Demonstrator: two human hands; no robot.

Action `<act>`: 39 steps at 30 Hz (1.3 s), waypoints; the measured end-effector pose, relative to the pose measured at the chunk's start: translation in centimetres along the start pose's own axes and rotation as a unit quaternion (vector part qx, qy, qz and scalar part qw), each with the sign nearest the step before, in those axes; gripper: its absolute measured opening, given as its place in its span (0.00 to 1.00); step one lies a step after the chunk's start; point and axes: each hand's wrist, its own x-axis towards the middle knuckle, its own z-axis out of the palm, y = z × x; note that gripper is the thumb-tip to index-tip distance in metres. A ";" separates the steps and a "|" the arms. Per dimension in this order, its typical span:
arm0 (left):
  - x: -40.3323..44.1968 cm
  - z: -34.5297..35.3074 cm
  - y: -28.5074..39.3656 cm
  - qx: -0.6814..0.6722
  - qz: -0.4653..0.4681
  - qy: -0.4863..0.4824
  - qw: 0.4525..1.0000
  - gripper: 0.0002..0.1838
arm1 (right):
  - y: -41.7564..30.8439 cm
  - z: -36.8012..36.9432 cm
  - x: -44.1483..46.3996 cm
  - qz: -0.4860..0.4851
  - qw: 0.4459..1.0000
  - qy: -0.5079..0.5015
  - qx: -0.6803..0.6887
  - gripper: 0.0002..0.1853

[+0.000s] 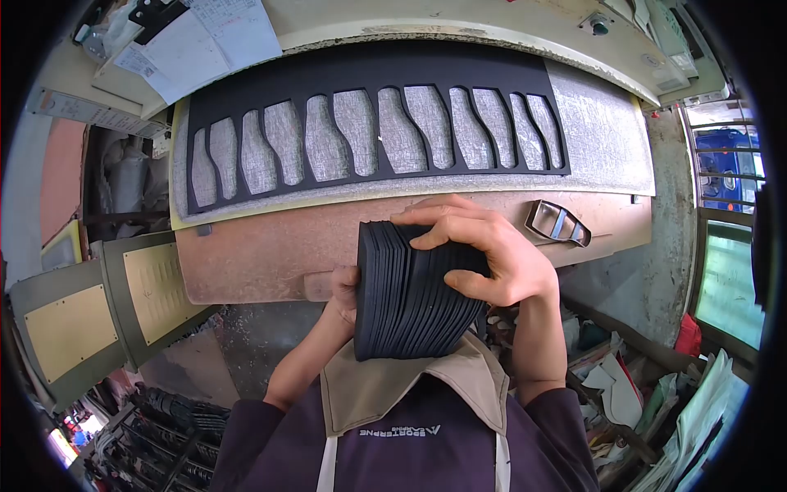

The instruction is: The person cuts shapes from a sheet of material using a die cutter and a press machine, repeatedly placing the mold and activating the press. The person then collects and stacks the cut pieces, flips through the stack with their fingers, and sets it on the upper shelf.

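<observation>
Room: a worn wall and barred window (725, 168) off to the right, something blue beyond the bars; a red bag (689, 334) sits below.
Machine: its pale housing (492, 31) runs along the far side, papers (209, 41) and a clear bottle (88, 34) at its left end.
Table: brown top (262, 258), scuffed, nearest the person (418, 435), who wears a dark shirt and tan apron.
Board: grey, scratched, pale-edged slab (611, 123) on the far part of the table.
Cabinet: green, with yellowish panels (72, 332), at the left.
Black sheet: flat on the board (459, 67), a row of curved openings cut through it, grey showing inside them.
Rack: dark metal shapes (176, 422) crowded together, lower left.
Shelf: loose papers and scraps (615, 389) heaped on it, lower right.
Black pieces: a thick stack (418, 291), held up in front of the apron, hiding part of the table's near edge.
Right hand: (500, 254) fingers spread and curved over the stack's top and right.
Left hand: (346, 287) thumb side against the stack's left end, supporting it; most fingers hidden.
Metal frame: open outline (560, 223) lying on the table, near the right hand.
</observation>
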 end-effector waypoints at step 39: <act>0.5 -0.4 -0.1 0.066 0.007 0.019 0.998 0.46 | -0.5 -0.3 1.2 -0.001 0.998 -0.062 -0.032 0.33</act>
